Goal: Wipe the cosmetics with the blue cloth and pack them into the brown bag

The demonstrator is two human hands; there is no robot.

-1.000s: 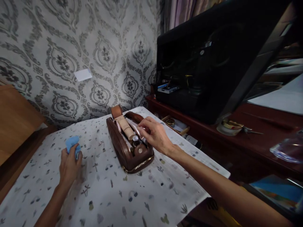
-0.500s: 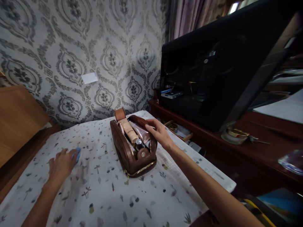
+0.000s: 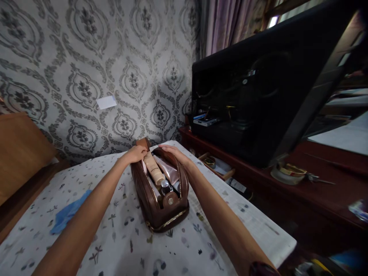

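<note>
On the patterned tablecloth (image 3: 120,245) beneath damask wallpaper, my left hand (image 3: 135,154), having dropped the blue cloth (image 3: 67,214), now joins my right hand (image 3: 172,152) gripping the far end of the open, packed brown toiletry bag (image 3: 162,191), steadying it.

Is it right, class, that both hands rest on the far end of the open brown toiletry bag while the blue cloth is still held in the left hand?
Not quite. The head view shows the blue cloth lying loose on the tablecloth, held by neither hand. The rest holds: the left hand and the right hand both rest on the far end of the open brown toiletry bag.
</note>
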